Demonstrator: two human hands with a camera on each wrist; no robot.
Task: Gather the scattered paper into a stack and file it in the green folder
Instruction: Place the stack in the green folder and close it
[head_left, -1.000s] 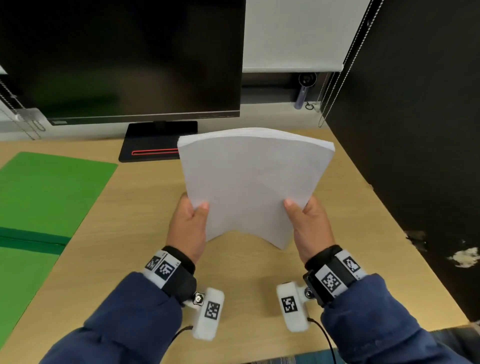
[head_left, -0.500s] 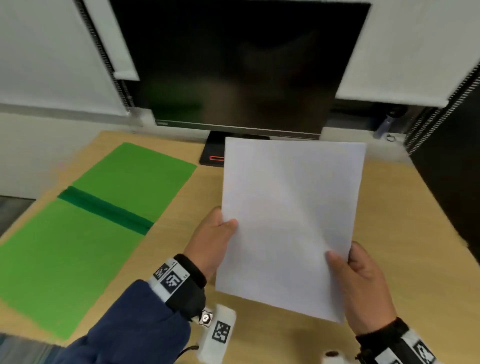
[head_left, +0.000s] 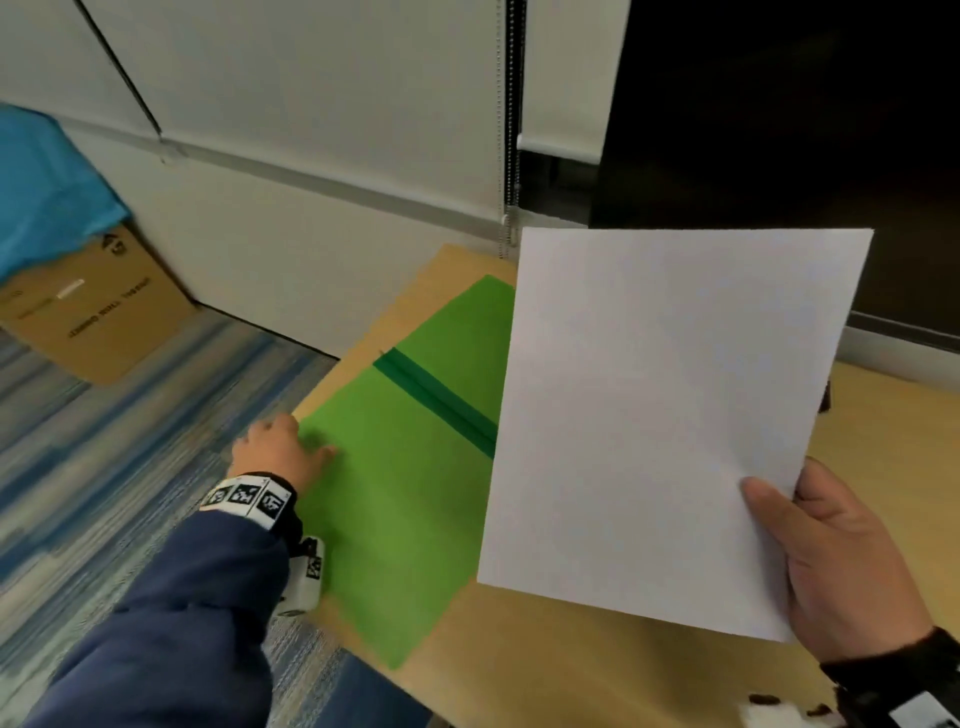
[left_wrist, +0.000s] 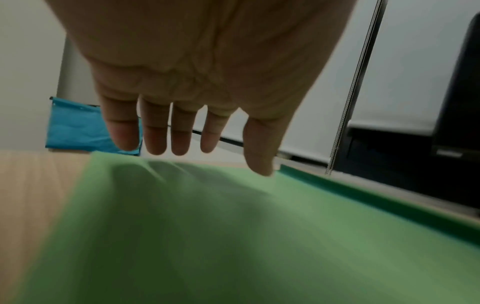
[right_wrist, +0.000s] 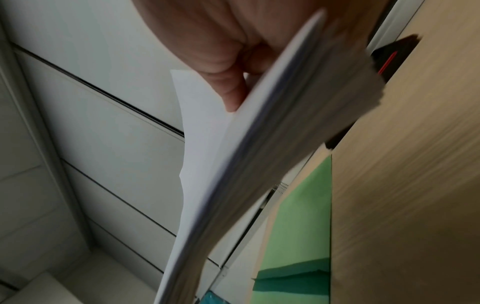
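Observation:
The white paper stack (head_left: 665, 415) is held up above the desk by my right hand (head_left: 831, 561), thumb on its front face near the lower right corner. In the right wrist view the stack (right_wrist: 259, 154) shows edge-on with my thumb pressed on it. The green folder (head_left: 405, 499) lies open and flat on the desk's left end, with a darker green spine across it. My left hand (head_left: 280, 452) is over the folder's left edge, fingers straight; in the left wrist view the left hand (left_wrist: 187, 133) hovers just above the folder (left_wrist: 233, 236) and holds nothing.
The wooden desk (head_left: 597, 675) ends just left of the folder, with blue striped carpet (head_left: 104, 493) below. A cardboard box (head_left: 98, 306) with a blue cloth on it stands on the floor by the wall. A dark monitor (head_left: 779, 130) rises behind the paper.
My left hand let go of the paper and moved left to the green folder's edge. The right hand alone now holds the stack. The view swung left.

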